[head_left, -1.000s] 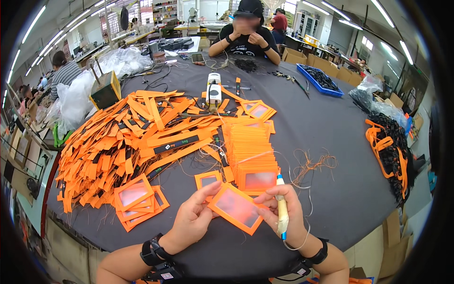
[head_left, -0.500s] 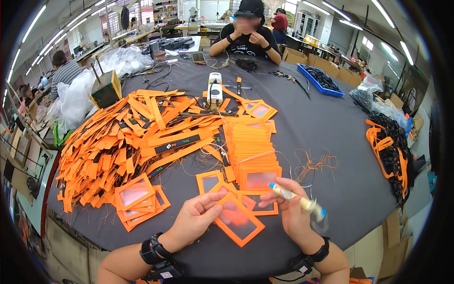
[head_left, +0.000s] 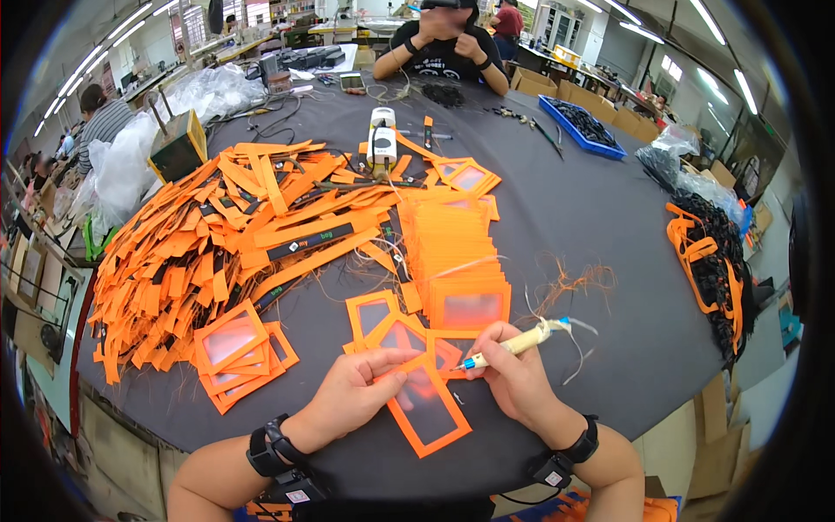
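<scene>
My left hand (head_left: 348, 391) pinches the upper left edge of an orange-bordered clear window panel (head_left: 428, 411), which slants over the near edge of the table. My right hand (head_left: 522, 383) grips a cream pen-shaped tool (head_left: 522, 339) with blue ends and a thin pale cord at its rear. The tool's fine tip points down and left, close to the panel's upper right edge; whether it touches is too small to tell. Just beyond both hands lie several loose panels (head_left: 370, 320), partly overlapping. Behind them stands a tall leaning stack of the same panels (head_left: 457, 261).
A big heap of orange straps (head_left: 191, 252) covers the left, with a small panel pile (head_left: 230, 344) before it. Farther off are a white power strip (head_left: 381, 143), a blue tray (head_left: 581, 129) and a seated person (head_left: 444, 52). Loose threads (head_left: 578, 283) and black-and-orange straps (head_left: 709, 261) lie rightward.
The tool has swung round in my right hand, so its tip now points down and left, nearer the panel. My left hand keeps its pinch, and the panel is turned slightly more upright.
</scene>
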Demonstrator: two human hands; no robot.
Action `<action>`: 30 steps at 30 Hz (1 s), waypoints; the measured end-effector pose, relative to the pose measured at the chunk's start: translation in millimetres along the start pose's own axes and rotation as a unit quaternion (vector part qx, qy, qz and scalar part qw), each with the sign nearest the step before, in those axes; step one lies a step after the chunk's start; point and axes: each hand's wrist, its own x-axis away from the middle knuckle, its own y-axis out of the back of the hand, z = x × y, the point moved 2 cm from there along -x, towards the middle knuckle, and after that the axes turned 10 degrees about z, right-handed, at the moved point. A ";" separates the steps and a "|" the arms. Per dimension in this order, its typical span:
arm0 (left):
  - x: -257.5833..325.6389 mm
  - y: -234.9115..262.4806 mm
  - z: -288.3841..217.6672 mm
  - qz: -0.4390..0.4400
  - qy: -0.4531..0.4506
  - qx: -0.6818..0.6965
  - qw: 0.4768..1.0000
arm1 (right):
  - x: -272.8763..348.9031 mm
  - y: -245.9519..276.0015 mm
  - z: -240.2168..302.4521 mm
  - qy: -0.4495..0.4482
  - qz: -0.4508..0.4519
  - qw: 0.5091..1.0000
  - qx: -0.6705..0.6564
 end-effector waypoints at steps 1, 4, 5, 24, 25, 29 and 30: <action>-0.1 0.5 0.5 -0.004 -0.004 0.007 1.000 | -0.3 1.9 -0.7 0.000 -0.004 1.000 -0.002; 0.4 2.7 -0.1 -0.039 -0.016 0.020 0.999 | -1.6 3.0 0.6 0.010 -0.009 1.000 -0.018; 0.0 3.4 1.0 -0.055 -0.025 0.034 0.998 | -0.4 7.3 -1.3 0.013 0.002 0.999 -0.038; 11.4 9.1 -18.1 -0.025 -0.065 -0.171 0.983 | -1.1 4.1 10.7 0.089 -0.069 0.992 0.064; 18.2 4.6 -34.3 -0.013 -0.076 -0.274 0.959 | 0.0 5.1 13.4 0.103 -0.068 0.991 0.060; 71.0 -5.7 -100.2 -0.146 -0.111 -0.596 0.781 | 3.7 6.9 27.0 0.137 -0.081 0.985 0.067; 80.8 -0.9 -110.4 -0.190 -0.137 -0.663 0.711 | 7.3 11.5 30.1 0.149 -0.095 0.981 0.075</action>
